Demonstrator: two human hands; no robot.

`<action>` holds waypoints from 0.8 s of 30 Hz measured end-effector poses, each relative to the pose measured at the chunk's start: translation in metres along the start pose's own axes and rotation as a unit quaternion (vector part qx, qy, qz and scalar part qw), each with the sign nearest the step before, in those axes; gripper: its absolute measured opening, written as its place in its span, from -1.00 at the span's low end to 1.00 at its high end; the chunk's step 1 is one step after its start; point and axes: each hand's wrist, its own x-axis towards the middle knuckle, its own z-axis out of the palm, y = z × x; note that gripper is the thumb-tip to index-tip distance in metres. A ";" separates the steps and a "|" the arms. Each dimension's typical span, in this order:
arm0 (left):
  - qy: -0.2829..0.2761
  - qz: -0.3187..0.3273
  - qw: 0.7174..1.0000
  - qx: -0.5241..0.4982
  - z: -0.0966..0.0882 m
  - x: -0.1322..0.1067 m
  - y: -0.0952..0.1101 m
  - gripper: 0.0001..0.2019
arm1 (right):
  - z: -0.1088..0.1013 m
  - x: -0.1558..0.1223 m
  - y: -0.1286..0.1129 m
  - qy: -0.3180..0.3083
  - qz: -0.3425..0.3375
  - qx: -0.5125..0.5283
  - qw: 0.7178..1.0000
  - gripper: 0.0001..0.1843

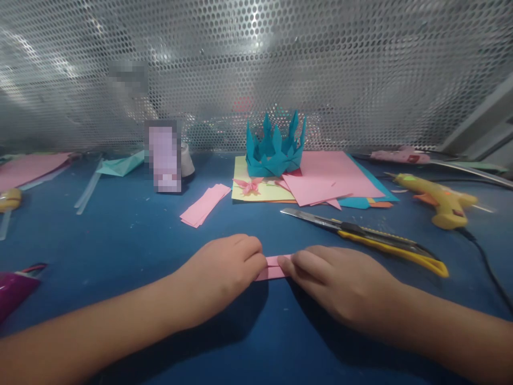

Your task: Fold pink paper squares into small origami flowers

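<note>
A pink paper strip [273, 271] lies low over the blue table, with a lengthwise fold line visible between my hands. My left hand [226, 275] is closed on its left end, fingers curled. At the other end my right hand [340, 280] pinches the strip between thumb and fingers. Both hands cover much of the paper. Beyond my left hand rests a small stack of pink paper strips [206, 205]. A utility knife [368, 238] with a yellow handle and its blade out lies just past my right hand.
A teal paper crown [274, 155] stands on coloured sheets [332, 179] at the back, beside a pink paper flower [249, 185]. A yellow glue gun [441, 200] with a black cord lies at right. Perforated metal [256, 64] walls off the table's far side. Glue sticks [88, 187] lie left.
</note>
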 end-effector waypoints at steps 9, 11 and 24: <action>-0.008 0.050 0.998 0.031 -0.005 0.002 -0.001 -0.70 | 0.000 0.000 -0.001 0.002 -0.001 -0.017 1.000 -0.58; -0.005 0.055 0.998 0.037 -0.006 0.001 -0.001 -0.71 | 0.000 0.001 -0.001 0.009 -0.002 -0.020 1.000 -0.59; -0.029 0.056 0.998 0.023 -0.004 0.001 0.001 -0.77 | -0.001 0.003 -0.001 0.011 -0.013 -0.017 1.000 -0.54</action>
